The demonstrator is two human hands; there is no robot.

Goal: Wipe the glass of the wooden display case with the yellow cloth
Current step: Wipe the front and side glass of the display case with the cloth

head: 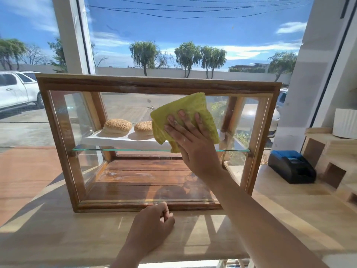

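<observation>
The wooden display case [154,84] stands on a wooden counter, its front glass [123,176] facing me. My right hand [190,138] presses the yellow cloth [185,109] flat against the upper right part of that glass, fingers straight and spread. My left hand [152,223] rests on the counter at the case's bottom frame, fingers curled, holding nothing. Inside, two sesame buns [117,125] lie on a white tray [116,141] on a glass shelf [135,150]; the cloth hides part of the right bun.
The wooden counter [280,206] carries a black receipt printer [291,167] to the right of the case. Beyond it stand pale wooden box shelves [332,161] with a white ribbed container [345,122]. A big window behind the case shows a street.
</observation>
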